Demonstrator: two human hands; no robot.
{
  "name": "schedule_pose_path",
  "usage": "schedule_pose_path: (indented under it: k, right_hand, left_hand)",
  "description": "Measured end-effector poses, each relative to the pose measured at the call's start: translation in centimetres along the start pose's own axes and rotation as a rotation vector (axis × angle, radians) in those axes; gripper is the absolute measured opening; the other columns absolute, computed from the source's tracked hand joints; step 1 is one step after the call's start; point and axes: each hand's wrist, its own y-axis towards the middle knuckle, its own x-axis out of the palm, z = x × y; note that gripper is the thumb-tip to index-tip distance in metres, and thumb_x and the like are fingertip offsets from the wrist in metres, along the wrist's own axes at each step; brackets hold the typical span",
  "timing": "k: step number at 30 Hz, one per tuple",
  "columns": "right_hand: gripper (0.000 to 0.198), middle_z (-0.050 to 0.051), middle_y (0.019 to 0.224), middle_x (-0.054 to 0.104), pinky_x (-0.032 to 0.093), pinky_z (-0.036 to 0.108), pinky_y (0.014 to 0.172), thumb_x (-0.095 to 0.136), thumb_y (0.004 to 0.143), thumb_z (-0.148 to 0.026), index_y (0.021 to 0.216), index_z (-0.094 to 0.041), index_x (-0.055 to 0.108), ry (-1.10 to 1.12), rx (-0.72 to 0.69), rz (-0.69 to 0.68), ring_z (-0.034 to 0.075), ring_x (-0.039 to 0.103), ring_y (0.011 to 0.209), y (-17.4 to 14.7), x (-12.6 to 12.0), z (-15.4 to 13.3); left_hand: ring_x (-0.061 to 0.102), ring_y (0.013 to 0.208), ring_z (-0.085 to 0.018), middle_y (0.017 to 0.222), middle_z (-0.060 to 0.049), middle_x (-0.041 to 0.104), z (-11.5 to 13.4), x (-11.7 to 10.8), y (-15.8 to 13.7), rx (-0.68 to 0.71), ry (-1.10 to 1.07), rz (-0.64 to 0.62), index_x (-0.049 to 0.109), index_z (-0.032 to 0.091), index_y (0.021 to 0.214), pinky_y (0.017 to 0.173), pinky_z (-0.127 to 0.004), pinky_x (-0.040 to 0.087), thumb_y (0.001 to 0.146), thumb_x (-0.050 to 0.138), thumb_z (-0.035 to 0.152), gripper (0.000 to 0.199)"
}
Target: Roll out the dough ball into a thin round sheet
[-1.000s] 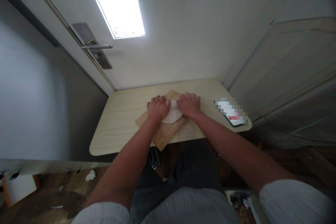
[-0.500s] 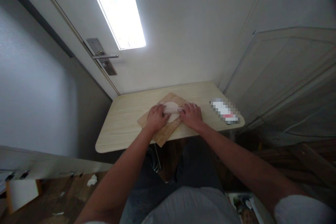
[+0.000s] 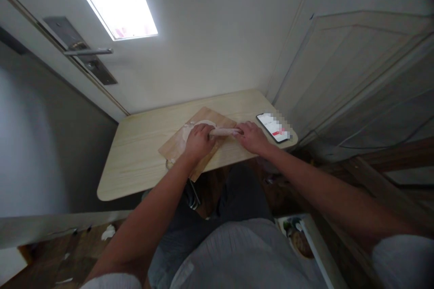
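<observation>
Two bare hands share a floury rolling pin, the left hand with its fingers pressed together and curled over one end, the right hand with its fingers wrapped around the other. A flat sheet of dough lies on a wooden board, showing beyond and to the left of the left fingers, which hide part of it; whether the pin touches it there cannot be told. Good rolling here would call for the pin's middle over the dough, even weight from both sets of fingers, and the left fingertips kept off the soft sheet. The board sits askew beneath the left fingers, its near corner jutting past the edge of the table, so heavy pressure there could tip or slide it. A phone lies just to the right of the right fingers, likely the main hindrance to a wide stroke that way. Beyond the fingers, a door rises behind the table, limiting forward reach.
</observation>
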Motion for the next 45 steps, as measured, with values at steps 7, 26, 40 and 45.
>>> schedule_pose_path:
  k: [7, 26, 40, 45]
  right_hand:
    - [0.034, 0.011, 0.109, 0.064, 0.043, 0.035, 0.091, 0.048, 0.098, -0.045, 0.113, -0.018, 0.064, 0.126, -0.148, -0.084, 0.023, 0.057, 0.102, 1.5, -0.5, 1.4]
    - [0.043, 0.016, 0.118, 0.061, 0.034, 0.044, 0.088, 0.03, 0.101, -0.041, 0.117, -0.018, 0.063, -0.168, 0.145, 0.021, 0.031, 0.049, 0.106, 1.1, 0.1, -2.6]
    - [0.043, 0.013, 0.135, 0.057, 0.027, 0.048, 0.101, 0.034, 0.099, -0.035, 0.131, -0.021, 0.058, -0.156, 0.095, 0.117, 0.032, 0.044, 0.12, 4.3, 1.6, -2.1]
    - [0.043, 0.013, 0.134, 0.058, 0.03, 0.046, 0.098, 0.036, 0.098, -0.035, 0.132, -0.021, 0.057, -0.147, 0.073, 0.093, 0.032, 0.045, 0.12, 5.6, 1.7, -1.4]
  left_hand:
    - [0.06, 0.112, -0.026, 0.115, -0.01, 0.069, -0.5, -1.1, 0.2, -0.023, -0.018, -0.063, 0.067, 0.021, 0.113, 0.101, -0.041, 0.045, 0.089, 0.059, 0.039, 0.031]
    - [0.038, 0.139, -0.033, 0.152, -0.008, 0.047, -0.2, 0.7, 3.0, -0.159, 0.135, -0.103, 0.05, 0.029, 0.138, 0.114, -0.056, 0.026, 0.101, 0.033, 0.046, 0.045]
    - [0.035, 0.14, -0.036, 0.15, -0.009, 0.047, -0.9, 1.2, 4.8, -0.183, 0.13, -0.104, 0.054, 0.027, 0.135, 0.114, -0.064, 0.02, 0.101, 0.034, 0.046, 0.044]
    - [0.035, 0.139, -0.037, 0.147, -0.01, 0.05, -1.3, 1.5, 5.4, -0.192, 0.109, -0.105, 0.054, 0.028, 0.135, 0.115, -0.066, 0.017, 0.1, 0.035, 0.047, 0.044]
